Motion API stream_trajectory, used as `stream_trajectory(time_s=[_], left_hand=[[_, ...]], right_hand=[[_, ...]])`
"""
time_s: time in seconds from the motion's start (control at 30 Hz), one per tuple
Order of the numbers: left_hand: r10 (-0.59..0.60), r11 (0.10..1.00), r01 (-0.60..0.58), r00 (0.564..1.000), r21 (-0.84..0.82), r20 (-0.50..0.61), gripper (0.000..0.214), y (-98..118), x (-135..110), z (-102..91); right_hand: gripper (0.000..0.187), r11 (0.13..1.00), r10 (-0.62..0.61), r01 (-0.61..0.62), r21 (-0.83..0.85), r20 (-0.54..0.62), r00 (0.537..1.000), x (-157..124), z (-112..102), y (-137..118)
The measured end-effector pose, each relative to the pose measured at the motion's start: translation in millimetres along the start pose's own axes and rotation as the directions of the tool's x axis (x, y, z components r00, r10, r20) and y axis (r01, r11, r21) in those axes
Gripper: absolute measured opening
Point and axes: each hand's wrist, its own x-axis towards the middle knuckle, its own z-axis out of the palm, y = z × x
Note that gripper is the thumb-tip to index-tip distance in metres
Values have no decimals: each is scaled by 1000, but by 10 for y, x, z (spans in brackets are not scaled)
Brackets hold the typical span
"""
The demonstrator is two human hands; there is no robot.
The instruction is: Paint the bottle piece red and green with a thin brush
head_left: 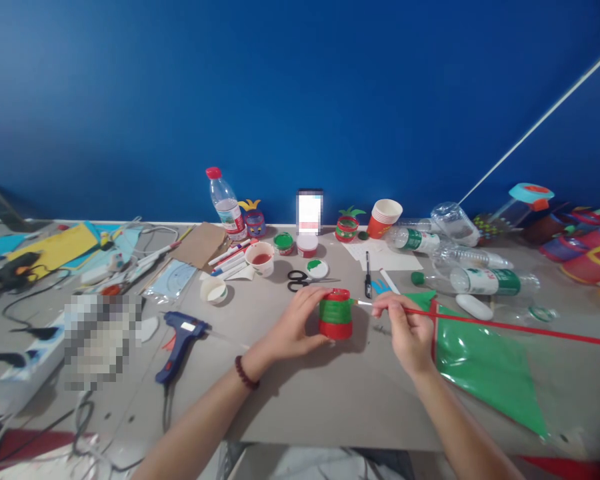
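Observation:
My left hand (300, 323) is curled round the left side of a small red and green painted container (336, 317), which stands on the table in front of me. A broad green band runs around its middle, with red above and below. In my right hand (405, 327) is a paintbrush (364, 303), pinched between thumb and fingers, its tip at the green band's right edge. Behind the container are black-handled scissors (298, 281) and a white lid (317, 269) smeared with green paint. An open green paint jar (283, 243) stands farther back.
A blue glue gun (183, 340) lies at left, near a power strip (25, 380). A cup of reddish liquid (260, 259), a water bottle (227, 207) and paper cups (384, 219) stand at the back. Plastic bottles (485, 281) and a green sheet (485, 360) lie at right.

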Motion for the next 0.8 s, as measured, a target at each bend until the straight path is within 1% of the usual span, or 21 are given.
stream_trajectory(time_s=[0.1,0.2,0.27,0.37,0.47,0.63,0.7,0.8], left_hand=[[9,1000,-9,1000,9,-5,80,-3,4,12],[16,1000,-16,1000,17,-13,80,4,7,23],[19,1000,-19,1000,15,-24,80,7,6,27],[19,1000,-19,999,6,-33,81,3,-3,24],[19,1000,-19,999,2,-34,81,-3,-10,15],[-7,1000,6,999,-5,-35,80,-9,-6,5],[-11,1000,11,999,-8,-37,81,-13,-6,10],[-3,1000,3,999,2,-37,81,-21,-10,26]], right_hand=[[29,1000,19,-20,10,51,999,-7,28,-14],[26,1000,-22,22,0,122,992,-28,58,-19],[25,998,-50,56,-33,141,989,-41,65,-13],[23,991,-81,94,-94,132,988,-48,57,-1],[23,987,-89,103,-125,110,990,-40,40,4],[26,997,-59,61,-55,39,998,-24,24,-4],[26,998,-56,57,-21,47,997,-24,33,-8],[26,999,-53,51,16,98,994,-35,65,-17]])
